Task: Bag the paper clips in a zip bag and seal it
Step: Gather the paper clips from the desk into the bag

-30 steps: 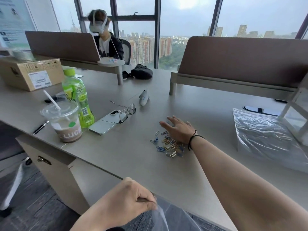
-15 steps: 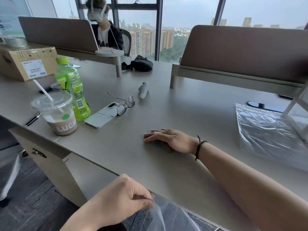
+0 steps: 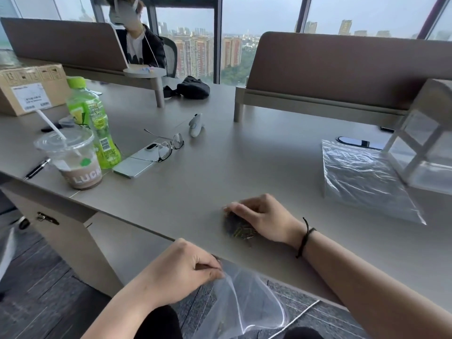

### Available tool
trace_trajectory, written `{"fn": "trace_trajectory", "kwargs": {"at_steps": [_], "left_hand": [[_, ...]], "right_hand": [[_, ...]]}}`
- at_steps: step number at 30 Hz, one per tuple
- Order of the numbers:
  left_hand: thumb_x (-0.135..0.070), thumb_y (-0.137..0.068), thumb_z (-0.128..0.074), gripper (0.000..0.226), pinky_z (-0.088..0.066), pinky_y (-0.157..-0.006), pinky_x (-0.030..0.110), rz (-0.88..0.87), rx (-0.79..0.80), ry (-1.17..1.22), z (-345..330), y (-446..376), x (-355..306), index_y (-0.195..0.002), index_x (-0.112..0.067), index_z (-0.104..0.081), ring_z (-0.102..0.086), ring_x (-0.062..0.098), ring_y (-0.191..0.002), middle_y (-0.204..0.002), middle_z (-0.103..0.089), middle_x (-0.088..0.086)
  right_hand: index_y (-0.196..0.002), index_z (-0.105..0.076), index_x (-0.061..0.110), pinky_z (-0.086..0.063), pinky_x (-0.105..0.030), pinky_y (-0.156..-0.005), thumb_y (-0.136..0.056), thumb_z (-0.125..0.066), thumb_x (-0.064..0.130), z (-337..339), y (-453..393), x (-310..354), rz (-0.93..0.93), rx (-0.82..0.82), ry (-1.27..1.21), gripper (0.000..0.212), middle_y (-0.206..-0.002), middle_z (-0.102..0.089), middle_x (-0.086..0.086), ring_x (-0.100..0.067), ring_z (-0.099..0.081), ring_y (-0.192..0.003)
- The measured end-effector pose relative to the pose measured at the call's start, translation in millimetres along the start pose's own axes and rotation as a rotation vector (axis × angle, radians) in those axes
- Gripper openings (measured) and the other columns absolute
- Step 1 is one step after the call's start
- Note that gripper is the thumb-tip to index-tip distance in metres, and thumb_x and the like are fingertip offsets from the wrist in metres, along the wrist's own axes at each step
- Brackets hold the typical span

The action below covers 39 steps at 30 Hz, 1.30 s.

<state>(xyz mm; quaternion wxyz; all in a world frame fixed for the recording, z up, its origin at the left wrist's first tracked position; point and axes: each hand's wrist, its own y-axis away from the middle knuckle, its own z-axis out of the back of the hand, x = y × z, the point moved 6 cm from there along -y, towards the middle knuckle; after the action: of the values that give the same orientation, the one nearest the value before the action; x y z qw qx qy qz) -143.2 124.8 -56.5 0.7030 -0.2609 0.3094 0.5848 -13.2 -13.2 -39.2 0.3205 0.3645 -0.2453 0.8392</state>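
Note:
A pile of coloured paper clips (image 3: 241, 231) lies on the grey table (image 3: 220, 172) near its front edge. My right hand (image 3: 264, 216) rests cupped over the pile, fingers bent down around its far side, so most clips are hidden. Below the table edge my left hand (image 3: 181, 272) pinches the rim of a clear zip bag (image 3: 247, 307). The bag hangs with its mouth held open just under the edge.
A stack of clear bags (image 3: 362, 182) and a clear box (image 3: 425, 152) sit at the right. At the left stand a coffee cup (image 3: 75, 162), a green bottle (image 3: 95, 126), a phone (image 3: 137, 162) and glasses (image 3: 168, 145). A person (image 3: 141, 45) sits across the table.
My right hand has dragged the paper clips across the table toward the front edge, gathering the spread clips into a tight pile. My left hand keeps hold of the bag.

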Motion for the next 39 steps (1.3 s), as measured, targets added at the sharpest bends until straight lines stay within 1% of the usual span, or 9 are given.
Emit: {"fn": "trace_trajectory", "kwargs": {"at_steps": [4, 7, 10, 13, 15, 20, 29, 35, 39], "left_hand": [[-0.042, -0.083, -0.074, 0.013, -0.034, -0.047, 0.024, -0.040, -0.051, -0.004, -11.9, -1.1, -2.5, -0.084, -0.030, -0.079, -0.040, 0.007, -0.044, -0.056, -0.068, -0.004], [-0.042, -0.084, -0.075, 0.014, -0.025, -0.044, 0.019, -0.048, -0.124, -0.003, -17.9, 1.9, -7.5, -0.082, -0.029, -0.080, -0.034, 0.006, -0.041, -0.047, -0.056, -0.006], [-0.044, -0.085, -0.072, 0.018, -0.029, -0.045, 0.017, -0.065, -0.176, -0.043, -24.4, 3.4, -13.4, -0.082, -0.027, -0.078, -0.042, 0.006, -0.043, -0.047, -0.056, -0.011], [-0.045, -0.086, -0.071, 0.020, -0.031, -0.045, 0.016, -0.048, -0.189, -0.081, -29.6, 3.8, -17.5, -0.082, -0.027, -0.078, -0.050, 0.010, -0.046, -0.051, -0.063, -0.008], [-0.046, -0.086, -0.070, 0.019, -0.034, -0.046, 0.017, -0.044, -0.202, -0.114, -31.2, 4.6, -20.2, -0.084, -0.029, -0.078, -0.057, 0.012, -0.051, -0.055, -0.068, -0.007], [-0.040, -0.083, -0.075, 0.012, -0.039, -0.049, 0.018, 0.009, -0.198, -0.121, -28.5, 3.9, -23.2, -0.084, -0.029, -0.080, -0.062, 0.011, -0.056, -0.060, -0.072, -0.009], [-0.036, -0.080, -0.078, 0.001, -0.044, -0.056, 0.006, 0.146, -0.186, -0.098, -24.9, 4.3, -23.6, -0.081, -0.035, -0.079, -0.065, -0.011, -0.069, -0.063, -0.066, -0.036], [-0.035, -0.081, -0.078, 0.003, -0.040, -0.053, 0.014, 0.196, -0.155, -0.032, -28.1, 2.6, -18.0, -0.080, -0.038, -0.079, -0.057, -0.007, -0.052, -0.059, -0.068, -0.023], [-0.030, -0.080, -0.081, 0.005, -0.051, -0.062, 0.026, 0.236, -0.085, 0.117, -29.6, 0.7, -12.3, -0.082, -0.034, -0.080, -0.063, 0.002, -0.055, -0.066, -0.076, -0.007]], "right_hand": [[-0.097, -0.074, 0.005, -0.051, -0.038, -0.100, -0.103, -0.044, 0.030, 34.8, 10.5, -20.8, -0.273, -0.440, -0.751, 0.039, -0.101, -0.076, -0.016, -0.029, -0.069, -0.106], [-0.099, -0.072, 0.007, -0.049, -0.035, -0.102, -0.103, -0.045, 0.024, 49.8, 39.5, -32.6, -0.346, -0.561, -0.744, 0.032, -0.104, -0.075, -0.013, -0.027, -0.067, -0.111], [-0.114, -0.070, 0.025, -0.042, -0.035, -0.110, -0.099, -0.055, 0.028, 52.1, 70.0, -25.0, -0.334, -0.385, -0.165, 0.022, -0.116, -0.072, 0.008, -0.007, -0.064, -0.113], [-0.143, -0.045, 0.033, -0.024, -0.021, -0.115, -0.093, -0.053, 0.053, 37.1, 91.9, -11.2, -0.257, -0.096, 0.466, 0.055, -0.144, -0.048, 0.020, -0.002, -0.042, -0.135], [-0.151, -0.030, 0.034, -0.006, -0.019, -0.119, -0.090, -0.040, 0.067, 26.5, 99.9, -4.3, -0.179, -0.001, 0.611, 0.070, -0.156, -0.026, 0.024, 0.004, -0.018, -0.145], [-0.153, -0.022, 0.040, -0.005, -0.028, -0.123, -0.089, -0.031, 0.071, 22.2, 110.8, -2.9, -0.159, 0.063, 0.613, 0.071, -0.159, -0.012, 0.029, 0.011, -0.001, -0.145], [-0.152, -0.021, 0.044, 0.003, -0.022, -0.121, -0.095, -0.027, 0.061, 8.6, 138.0, 13.3, -0.066, 0.173, 0.571, 0.059, -0.157, -0.007, 0.033, 0.017, 0.007, -0.142], [-0.152, -0.029, 0.036, -0.008, -0.022, -0.122, -0.100, -0.042, 0.036, 4.2, 146.0, 22.9, -0.040, 0.153, 0.398, 0.053, -0.157, -0.022, 0.028, 0.014, -0.011, -0.143], [-0.150, -0.032, 0.037, -0.024, -0.011, -0.112, -0.101, -0.049, 0.027, 11.4, 139.2, 23.6, -0.157, 0.048, 0.236, 0.053, -0.151, -0.037, 0.024, 0.011, -0.032, -0.135]]}}
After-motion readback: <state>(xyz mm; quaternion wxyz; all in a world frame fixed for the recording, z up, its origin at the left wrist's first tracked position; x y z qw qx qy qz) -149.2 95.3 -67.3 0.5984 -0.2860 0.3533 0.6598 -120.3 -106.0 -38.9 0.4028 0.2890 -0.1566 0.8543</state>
